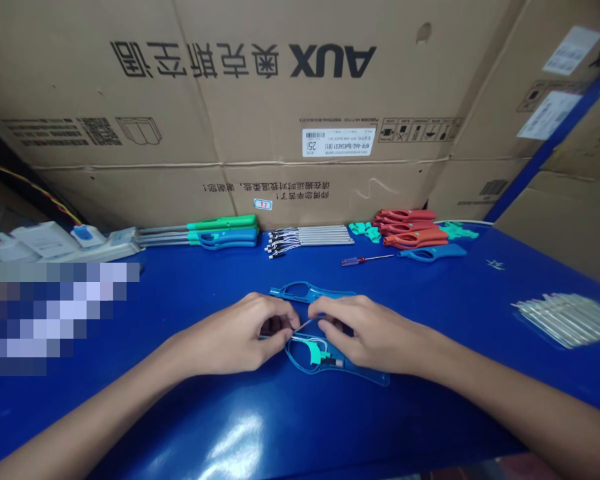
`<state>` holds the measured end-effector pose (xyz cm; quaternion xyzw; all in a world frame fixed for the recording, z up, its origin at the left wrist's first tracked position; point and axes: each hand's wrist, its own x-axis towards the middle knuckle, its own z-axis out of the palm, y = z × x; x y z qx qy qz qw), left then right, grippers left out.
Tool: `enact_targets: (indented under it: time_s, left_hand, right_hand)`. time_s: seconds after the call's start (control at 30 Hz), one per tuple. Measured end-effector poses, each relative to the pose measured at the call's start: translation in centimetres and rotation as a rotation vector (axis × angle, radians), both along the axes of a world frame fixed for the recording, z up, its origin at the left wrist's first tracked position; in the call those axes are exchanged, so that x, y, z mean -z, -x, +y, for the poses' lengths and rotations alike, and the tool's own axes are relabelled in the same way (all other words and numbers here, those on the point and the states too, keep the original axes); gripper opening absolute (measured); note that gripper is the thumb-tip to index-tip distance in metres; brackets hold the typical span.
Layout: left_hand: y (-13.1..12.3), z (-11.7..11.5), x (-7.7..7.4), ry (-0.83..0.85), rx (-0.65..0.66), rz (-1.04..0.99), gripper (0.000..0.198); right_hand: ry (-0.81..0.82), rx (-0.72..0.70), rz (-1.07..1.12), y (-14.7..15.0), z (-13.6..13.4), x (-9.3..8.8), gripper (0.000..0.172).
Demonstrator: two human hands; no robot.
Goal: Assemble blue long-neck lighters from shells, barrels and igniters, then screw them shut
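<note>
A blue lighter half-shell (375,377) lies on the table below my hands, its hollow side up. Inside it sit a teal trigger (314,352), white wires and a black igniter piece (332,363). My left hand (245,333) is closed in a pinch at the shell's left end, on a thin grey wire (303,327). The wire's other end reaches between the thumb and forefinger of my right hand (363,330), which bends over the shell. Behind my fingers lies the second blue half-shell (325,291). My fingers hide part of both shells.
Along the back stand assembled lighters (230,233), metal tubes with wires (325,235), a screwdriver (365,260), red and orange shells (405,227) and teal parts (365,230). A power strip (115,247) is at left, a clear packet of rods (570,320) at right. Cardboard (255,133) walls the back.
</note>
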<state>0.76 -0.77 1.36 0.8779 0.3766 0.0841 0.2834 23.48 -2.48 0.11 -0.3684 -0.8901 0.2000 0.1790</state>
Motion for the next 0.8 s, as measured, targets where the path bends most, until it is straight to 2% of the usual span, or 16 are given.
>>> enact_targets:
  time_s: [0.1,0.23,0.47,0.63,0.7,0.8]
  left_hand:
    - [-0.1,0.1,0.2,0.023,0.011,-0.011,0.019]
    - [-0.2,0.2,0.4,0.008,0.014,-0.01,0.021]
    - [-0.2,0.0,0.2,-0.024,0.068,0.028,0.022]
    - [-0.3,-0.2,0.1,-0.05,0.094,0.04,0.022]
    - [-0.3,-0.1,0.1,-0.056,0.094,0.046,0.021]
    - [-0.3,-0.1,0.1,-0.059,0.095,0.043,0.021]
  right_hand:
    - [0.013,-0.078,0.008,-0.1,0.1,-0.2,0.024]
    - [0.065,-0.06,0.005,-0.1,0.0,-0.2,0.015]
    - [0.079,-0.086,-0.027,0.0,-0.3,0.0,0.011]
    - [0.037,-0.116,0.039,-0.9,0.5,-1.1,0.011]
    - [-0.069,-0.042,0.098,-2.2,1.7,-1.6,0.01]
    - [-0.327,0.25,-0.018,-4.9,4.1,-1.5,0.016]
